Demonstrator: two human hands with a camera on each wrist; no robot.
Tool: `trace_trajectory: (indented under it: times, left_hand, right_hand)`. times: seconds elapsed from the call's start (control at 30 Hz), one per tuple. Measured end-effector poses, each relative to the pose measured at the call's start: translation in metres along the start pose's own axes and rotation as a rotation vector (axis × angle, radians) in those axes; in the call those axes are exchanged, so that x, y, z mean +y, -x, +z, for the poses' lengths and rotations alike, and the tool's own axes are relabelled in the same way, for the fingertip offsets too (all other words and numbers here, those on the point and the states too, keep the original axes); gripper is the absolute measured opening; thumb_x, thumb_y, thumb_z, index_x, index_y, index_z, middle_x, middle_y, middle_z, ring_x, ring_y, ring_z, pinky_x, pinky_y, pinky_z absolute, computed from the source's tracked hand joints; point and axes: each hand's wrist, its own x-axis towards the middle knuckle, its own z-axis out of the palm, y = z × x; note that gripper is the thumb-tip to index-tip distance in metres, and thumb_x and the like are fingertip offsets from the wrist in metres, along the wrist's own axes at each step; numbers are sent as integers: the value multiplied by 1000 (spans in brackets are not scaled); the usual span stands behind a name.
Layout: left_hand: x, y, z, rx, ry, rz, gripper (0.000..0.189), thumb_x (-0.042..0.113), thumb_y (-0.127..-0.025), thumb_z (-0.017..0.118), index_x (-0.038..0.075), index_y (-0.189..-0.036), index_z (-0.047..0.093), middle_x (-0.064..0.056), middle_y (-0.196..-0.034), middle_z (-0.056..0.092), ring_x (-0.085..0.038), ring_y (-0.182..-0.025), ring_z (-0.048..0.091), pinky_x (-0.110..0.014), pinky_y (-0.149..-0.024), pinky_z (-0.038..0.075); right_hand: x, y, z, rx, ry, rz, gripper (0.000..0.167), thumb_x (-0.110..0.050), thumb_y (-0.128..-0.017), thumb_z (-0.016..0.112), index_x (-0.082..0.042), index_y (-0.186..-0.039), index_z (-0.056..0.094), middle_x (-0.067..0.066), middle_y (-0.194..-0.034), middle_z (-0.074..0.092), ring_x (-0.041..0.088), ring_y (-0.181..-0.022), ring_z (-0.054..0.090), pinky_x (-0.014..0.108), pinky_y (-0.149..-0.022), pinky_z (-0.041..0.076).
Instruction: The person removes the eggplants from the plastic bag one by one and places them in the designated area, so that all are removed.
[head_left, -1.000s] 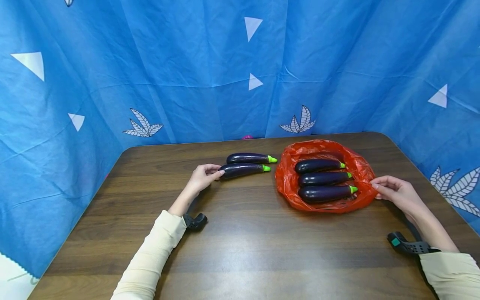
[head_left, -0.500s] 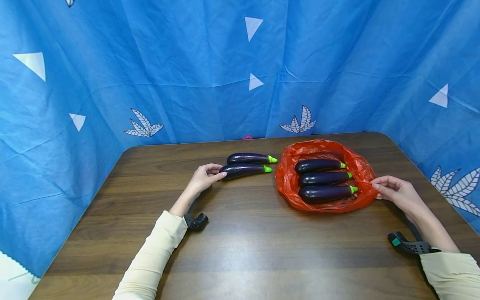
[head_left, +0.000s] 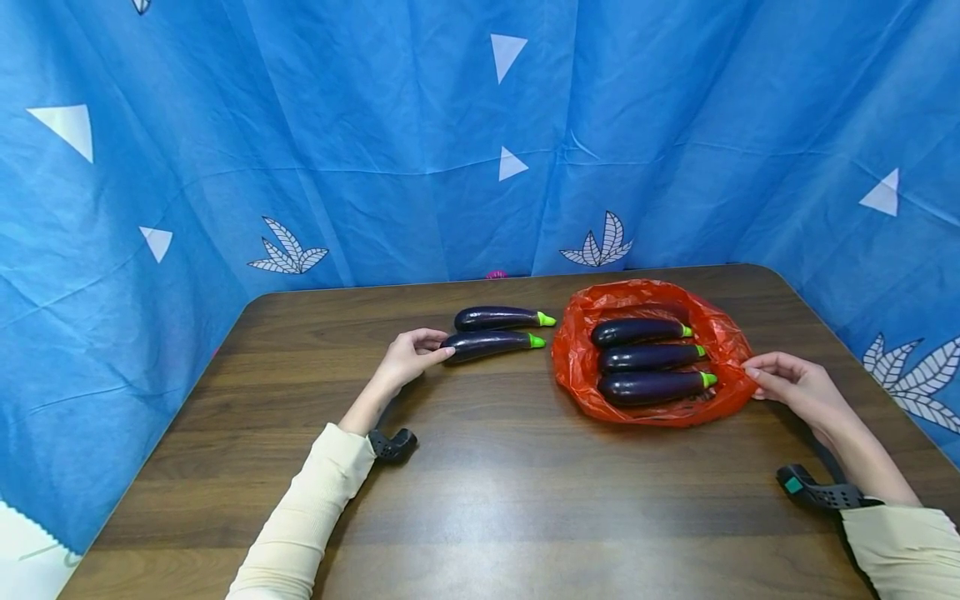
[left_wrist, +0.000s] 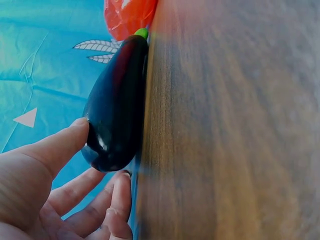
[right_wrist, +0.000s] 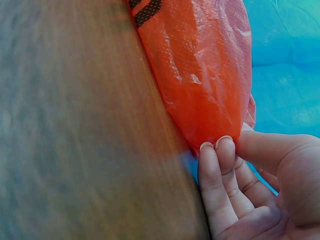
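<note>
Two dark purple eggplants lie side by side on the table, green stems pointing right. My left hand (head_left: pixel 408 358) pinches the blunt left end of the nearer eggplant (head_left: pixel 491 344); in the left wrist view its thumb (left_wrist: pixel 70 136) presses the side of the eggplant (left_wrist: pixel 117 105) and the fingers sit below its end. Just behind lies the other eggplant (head_left: pixel 497 317). To the right a red plastic bag (head_left: pixel 572 354) stands with its mouth spread wide, three eggplants (head_left: pixel 648 358) in it. My right hand (head_left: pixel 798 387) pinches the right edge of the bag (right_wrist: pixel 200 85) between thumb and fingertips.
The brown wooden table (head_left: pixel 480 500) has rounded far corners. A blue patterned cloth (head_left: pixel 420 125) hangs behind and around it. Each wrist wears a black strap mount, the left one (head_left: pixel 392 445) and the right one (head_left: pixel 821 490).
The nearer eggplant has shifted slightly toward me and right with my left hand, widening the gap to the one behind. My right hand and the bag stay in place.
</note>
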Motion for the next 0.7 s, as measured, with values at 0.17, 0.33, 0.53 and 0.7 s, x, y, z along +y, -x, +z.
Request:
trace_trajectory:
  times: [0.17, 0.33, 0.53, 0.7]
  left_hand:
    - [0, 1, 0, -1, 18, 26, 36, 13, -83, 72, -6, -112, 63, -18, -106, 64, -28, -95, 60, -34, -81, 48]
    - [1, 2, 0, -10, 40, 45, 36, 12, -83, 72, -7, -112, 62, -19, -107, 63, -28, -96, 61, -33, -81, 49]
    - [2, 3, -2, -15, 50, 48, 38, 12, -84, 72, -8, -114, 61, -21, -109, 62, -31, -97, 60, -32, -80, 49]
    - [6, 3, -5, 1, 65, 67, 39, 10, -85, 70, -12, -116, 58, -26, -110, 60, -36, -99, 59, -38, -83, 48]
  right_hand:
    - [1, 0, 0, -2, 1, 3, 10, -10, -96, 54, -8, -101, 62, -10, -86, 63, 6, -72, 60, 17, -64, 50]
    - [1, 0, -1, -4, -7, 4, 10, -9, -96, 54, -9, -100, 63, -10, -86, 63, 7, -72, 60, 17, -64, 50]
    - [1, 0, -1, -8, -23, 2, 10, -9, -95, 54, -10, -99, 63, -9, -86, 63, 7, -71, 61, 17, -63, 50]
    - [1, 0, -1, -5, -20, 4, 10, -9, -95, 54, -10, -100, 63, -10, -86, 63, 6, -72, 61, 17, -63, 50]
